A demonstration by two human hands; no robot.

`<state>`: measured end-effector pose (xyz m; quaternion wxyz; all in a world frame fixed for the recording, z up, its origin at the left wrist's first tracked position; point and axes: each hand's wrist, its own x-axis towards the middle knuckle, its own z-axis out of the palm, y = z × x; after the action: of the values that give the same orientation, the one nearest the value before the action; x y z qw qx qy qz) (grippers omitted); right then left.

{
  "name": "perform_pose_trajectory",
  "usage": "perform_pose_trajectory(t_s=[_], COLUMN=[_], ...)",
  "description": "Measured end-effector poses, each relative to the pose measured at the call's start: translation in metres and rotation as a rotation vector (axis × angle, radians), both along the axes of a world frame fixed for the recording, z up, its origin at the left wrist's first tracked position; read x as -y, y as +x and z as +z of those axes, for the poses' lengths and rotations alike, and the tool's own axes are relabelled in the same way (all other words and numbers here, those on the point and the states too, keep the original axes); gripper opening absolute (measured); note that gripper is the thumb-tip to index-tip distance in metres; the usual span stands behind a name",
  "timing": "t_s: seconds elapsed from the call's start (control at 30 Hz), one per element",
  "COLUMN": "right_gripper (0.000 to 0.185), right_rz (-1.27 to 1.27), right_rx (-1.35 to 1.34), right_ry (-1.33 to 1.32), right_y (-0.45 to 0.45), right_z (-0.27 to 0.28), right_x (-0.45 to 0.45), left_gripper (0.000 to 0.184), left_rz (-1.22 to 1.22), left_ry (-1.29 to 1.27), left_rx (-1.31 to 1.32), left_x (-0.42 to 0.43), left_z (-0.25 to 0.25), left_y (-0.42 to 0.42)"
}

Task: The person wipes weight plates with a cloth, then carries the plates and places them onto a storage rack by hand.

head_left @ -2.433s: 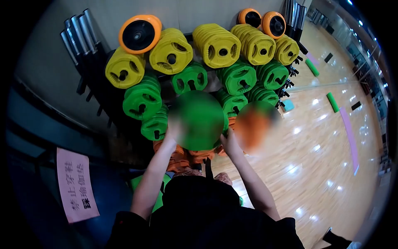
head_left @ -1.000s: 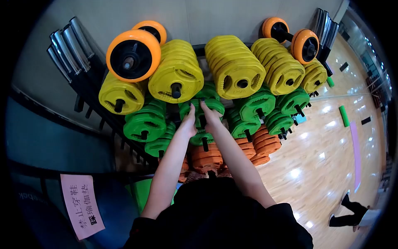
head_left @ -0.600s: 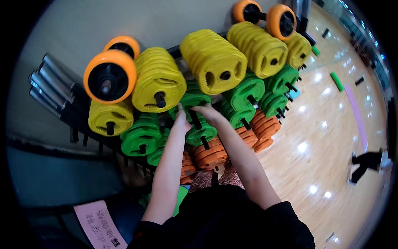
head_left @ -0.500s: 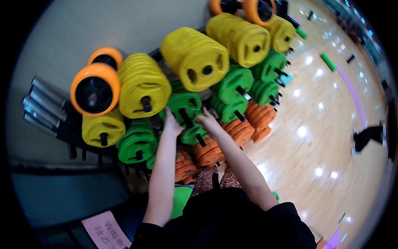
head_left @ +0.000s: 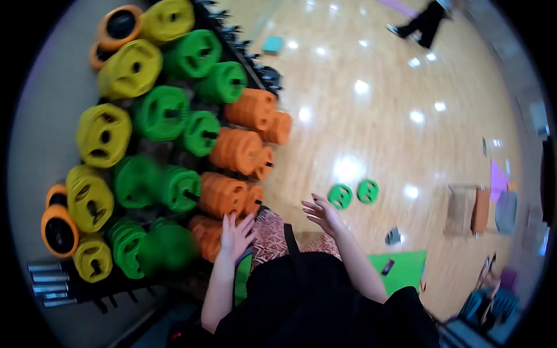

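My left hand [head_left: 236, 236] is raised with its fingers spread and nothing in it, in front of the orange weight plates [head_left: 223, 195] low on the rack. Fingers apart and holding nothing, my right hand [head_left: 323, 213] hovers over the wooden floor. Just beyond it, two green weight plates [head_left: 340, 196] lie flat on the floor, not touched by the hand. Beside my left hand, green weight plates [head_left: 181, 188] hang on the rack pegs, with yellow weight plates [head_left: 90, 198] above them.
Orange-rimmed wheels [head_left: 60, 232] sit at the rack's top by the wall. A green mat [head_left: 400, 271] with a phone [head_left: 387, 267] lies to my right. An orange and grey step or bench [head_left: 480, 210] stands farther right. Two people are in the distance, one walking [head_left: 426, 24].
Both hands have come away from the green plates on the rack and opened. My view has turned right, bringing the floor plates and the mat into sight.
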<state>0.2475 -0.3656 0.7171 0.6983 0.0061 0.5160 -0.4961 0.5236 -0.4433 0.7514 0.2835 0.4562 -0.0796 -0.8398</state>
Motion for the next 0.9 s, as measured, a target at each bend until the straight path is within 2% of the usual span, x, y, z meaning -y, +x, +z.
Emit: perform_pose_trajectory(t_s=[0.1, 0.17, 0.27, 0.37, 0.47, 0.53, 0.57, 0.63, 0.7, 0.77, 0.83, 0.9], right_gripper=[0.047, 0.045, 0.038, 0.032, 0.03, 0.026, 0.026, 0.023, 0.019, 0.019, 0.029, 0.028], right_rz=[-0.105, -0.253, -0.399, -0.485, -0.531, -0.457, -0.459, -0.289, -0.281, -0.018, 0.27, 0.46], right_rx=[0.013, 0.096, 0.049, -0.083, -0.068, -0.139, -0.122, -0.223, -0.28, -0.632, -0.871, -1.122], right_ry=[-0.014, 0.059, 0.123, 0.199, 0.263, 0.348, 0.361, 0.411, 0.445, 0.397, 0.442, 0.409], right_y=[-0.024, -0.048, -0.081, -0.114, -0.138, -0.147, -0.152, -0.163, -0.174, -0.176, -0.2, -0.222], right_z=[-0.003, -0.008, -0.032, -0.039, -0.067, -0.092, -0.11, -0.163, -0.246, -0.349, -0.382, -0.442], right_x=[-0.068, -0.12, -0.199, -0.252, -0.283, -0.29, -0.292, -0.291, -0.287, -0.291, -0.255, -0.226], left_gripper=[0.067, 0.065, 0.059, 0.058, 0.055, 0.049, 0.049, 0.043, 0.039, 0.039, 0.039, 0.043], left_rz=[-0.185, -0.19, -0.158, -0.296, -0.356, -0.406, -0.409, -0.559, -0.546, -0.613, -0.663, -0.701], left_ry=[-0.095, -0.12, 0.045, 0.173, 0.211, 0.236, 0.248, 0.292, 0.356, 0.388, 0.4, 0.422], left_rx=[-0.022, -0.08, -0.295, -0.322, -0.183, -0.046, -0.029, 0.138, 0.182, 0.216, 0.29, 0.352], left_x=[-0.006, -0.024, -0.07, -0.119, -0.145, -0.15, -0.151, -0.149, -0.143, -0.143, -0.143, -0.144], left_z=[-0.005, 0.001, -0.013, -0.037, -0.056, -0.078, -0.098, -0.153, -0.222, -0.303, -0.381, -0.462], left_y=[-0.091, -0.152, -0.226, -0.272, -0.293, -0.295, -0.294, -0.291, -0.299, -0.302, -0.317, -0.338])
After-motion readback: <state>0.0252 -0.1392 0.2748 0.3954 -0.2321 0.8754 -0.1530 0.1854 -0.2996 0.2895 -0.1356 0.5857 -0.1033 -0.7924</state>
